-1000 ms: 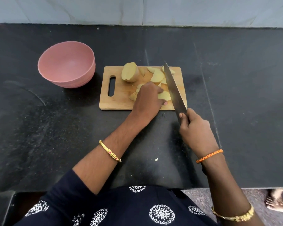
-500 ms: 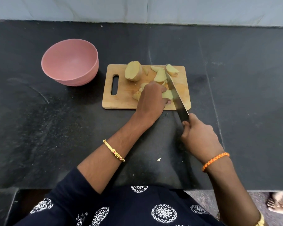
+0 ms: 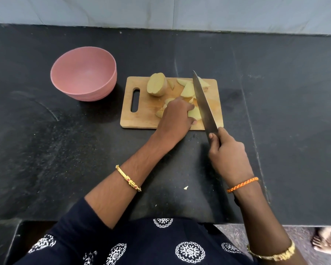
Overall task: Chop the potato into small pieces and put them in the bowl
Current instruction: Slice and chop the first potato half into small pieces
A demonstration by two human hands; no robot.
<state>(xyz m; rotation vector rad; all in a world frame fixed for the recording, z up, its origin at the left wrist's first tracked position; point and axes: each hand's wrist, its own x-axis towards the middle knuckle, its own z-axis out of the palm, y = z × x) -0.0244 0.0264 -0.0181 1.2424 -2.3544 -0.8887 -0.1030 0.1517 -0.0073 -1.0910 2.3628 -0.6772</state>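
A wooden cutting board lies on the black counter. On it rest a potato half at the back and several cut potato wedges. My left hand presses down on a potato piece near the board's front. My right hand grips the handle of a large knife, whose blade slants over the board just right of that piece, tip toward the back. An empty pink bowl stands left of the board.
A small potato scrap lies on the black counter between my arms. A pale tiled wall runs along the back. A person's bare foot shows on the floor at the lower right.
The knife was down in the potato piece half a second ago. Now the blade is lifted and extends further over the board. My left hand keeps holding the piece.
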